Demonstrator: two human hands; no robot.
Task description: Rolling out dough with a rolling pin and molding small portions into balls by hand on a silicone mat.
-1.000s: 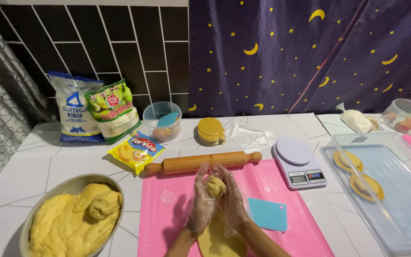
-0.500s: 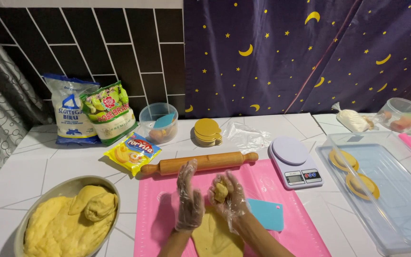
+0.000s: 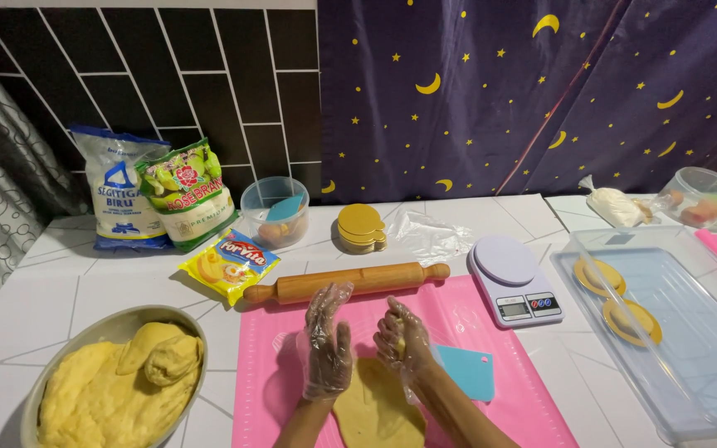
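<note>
Brimming metal bowl of yellow dough

open pink mat between rolling pin far and flat dough near; blocked right by scale and clear tray, left by dough bowl.

Home kitchen, set up for baking. White tiled bench is backed by dark wall tiles and a star-and-moon curtain. Flour bags, a wooden rolling pin, a digital kitchen scale, a pink silicone mat and a metal bowl of yellow dough are laid out.
</note>
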